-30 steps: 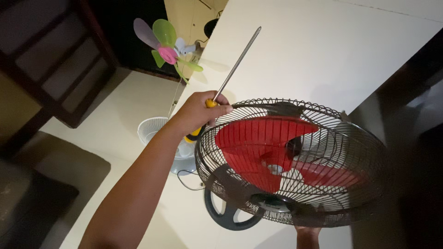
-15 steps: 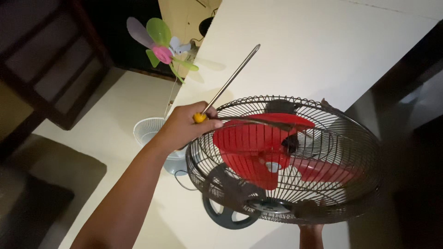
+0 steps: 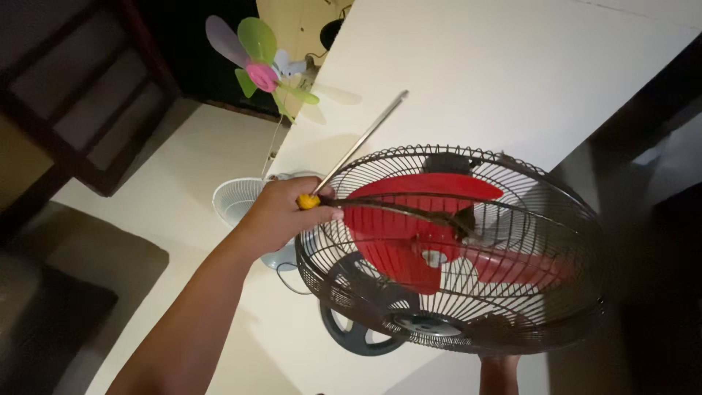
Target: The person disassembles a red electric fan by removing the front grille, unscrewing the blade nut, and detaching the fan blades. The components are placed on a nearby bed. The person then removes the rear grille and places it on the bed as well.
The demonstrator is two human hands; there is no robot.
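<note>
Head view: a long steel-shafted screwdriver with a yellow handle (image 3: pixel 349 155) is clenched in the left hand (image 3: pixel 281 216) at the rim of a dark wire fan cage with red blades (image 3: pixel 453 245), steadied from below by the right hand (image 3: pixel 499 363), whose fingers are hidden. The cage is judged light, stiff and best held by its rim. Compared with a second ago, the screwdriver's shaft has dropped lower and the hand has moved down the rim.

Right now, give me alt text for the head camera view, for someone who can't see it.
A left hand grips a yellow-handled screwdriver against the rim of a wire fan cage enclosing red blades, while the right hand shows only at its lower edge. Beyond stand a pastel-bladed fan and a white fan grille.
</note>
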